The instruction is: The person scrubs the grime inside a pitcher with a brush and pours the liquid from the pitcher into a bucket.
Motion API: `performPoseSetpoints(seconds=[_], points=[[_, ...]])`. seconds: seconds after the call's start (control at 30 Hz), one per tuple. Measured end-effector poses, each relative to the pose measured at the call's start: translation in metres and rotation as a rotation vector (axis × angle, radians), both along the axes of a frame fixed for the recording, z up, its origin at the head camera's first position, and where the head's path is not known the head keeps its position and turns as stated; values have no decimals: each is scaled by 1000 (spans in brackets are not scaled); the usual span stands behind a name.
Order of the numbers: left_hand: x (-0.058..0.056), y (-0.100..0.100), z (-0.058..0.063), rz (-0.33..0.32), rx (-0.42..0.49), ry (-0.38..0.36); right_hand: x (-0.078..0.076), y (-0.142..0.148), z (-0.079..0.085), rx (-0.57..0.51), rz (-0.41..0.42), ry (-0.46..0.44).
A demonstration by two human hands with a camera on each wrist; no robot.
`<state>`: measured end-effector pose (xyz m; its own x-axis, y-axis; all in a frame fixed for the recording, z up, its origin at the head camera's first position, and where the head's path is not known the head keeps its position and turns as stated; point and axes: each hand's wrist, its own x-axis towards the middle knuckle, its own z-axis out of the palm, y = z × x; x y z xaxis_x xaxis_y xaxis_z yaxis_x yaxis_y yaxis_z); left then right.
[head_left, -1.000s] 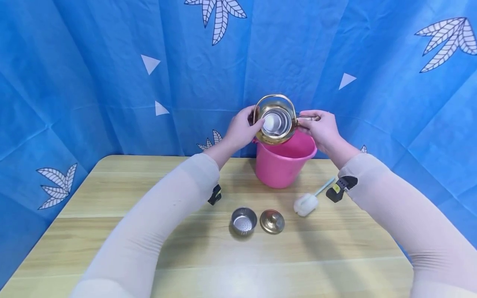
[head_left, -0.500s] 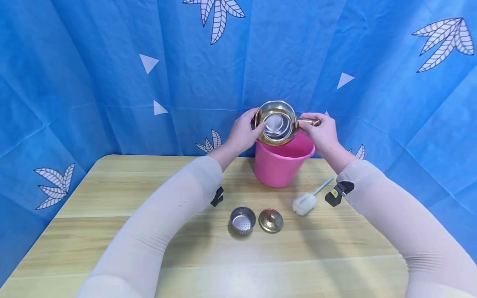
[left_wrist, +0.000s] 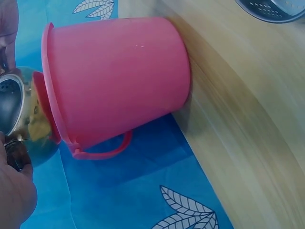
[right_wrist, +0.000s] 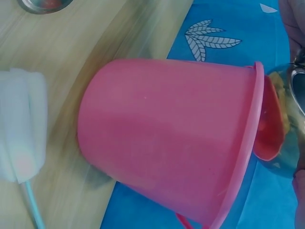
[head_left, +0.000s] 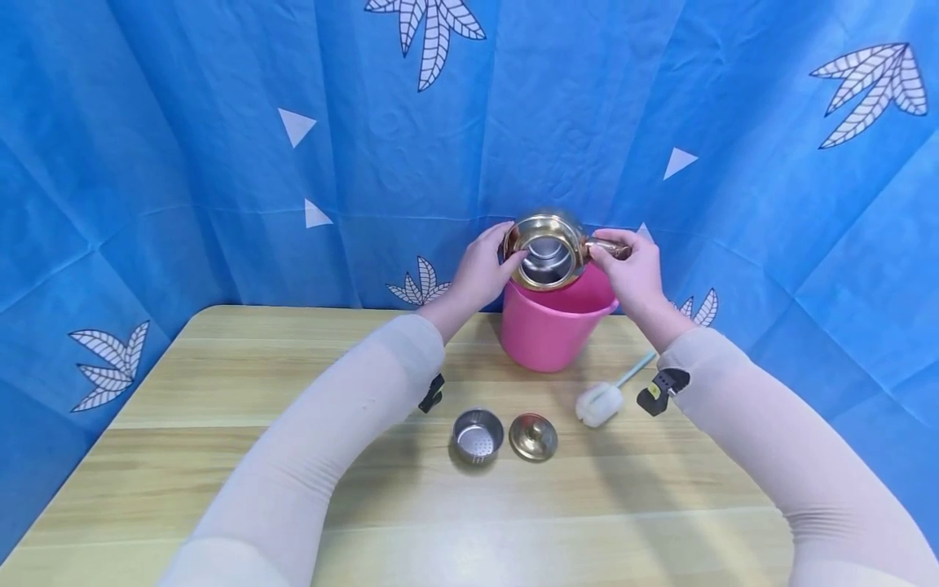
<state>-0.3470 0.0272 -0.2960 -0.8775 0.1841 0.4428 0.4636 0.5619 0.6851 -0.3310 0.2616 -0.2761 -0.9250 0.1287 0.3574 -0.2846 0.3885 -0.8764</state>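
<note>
A shiny gold-coloured teapot [head_left: 550,222], its lid off, is held tipped over the pink bucket [head_left: 546,338]. Its open mouth faces me and downward, showing a silvery inside. My left hand [head_left: 480,265] grips the pot's left side, thumb near the mouth's rim. On the right, my right hand [head_left: 632,265] pinches a gold part sticking out from the pot; whether spout or side handle, I cannot tell. In the left wrist view the teapot [left_wrist: 43,148] sits against the bucket's rim [left_wrist: 50,90], and part of my left hand [left_wrist: 16,195] shows at the lower left.
Nearer me on the wooden table [head_left: 257,391] stand a metal strainer cup [head_left: 478,436] and a gold lid [head_left: 533,437]. A white sponge brush [head_left: 599,404] with a pale blue stick lies right of them. Behind the bucket hangs a blue patterned curtain [head_left: 242,163].
The teapot has tipped further, its mouth turning downward toward the bucket, and sunk slightly. The arched handle seen above it earlier no longer stands up there. Both hands keep their hold.
</note>
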Motion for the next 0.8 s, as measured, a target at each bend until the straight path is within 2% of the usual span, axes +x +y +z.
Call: performPoseSetpoints(seconds=[0.5,0.8], points=[[-1,3,-2,-2,13,15,3,2,-13,110,-35,157],[-2,7,-3,15,4,5,3,1,-19,108,-34,263]])
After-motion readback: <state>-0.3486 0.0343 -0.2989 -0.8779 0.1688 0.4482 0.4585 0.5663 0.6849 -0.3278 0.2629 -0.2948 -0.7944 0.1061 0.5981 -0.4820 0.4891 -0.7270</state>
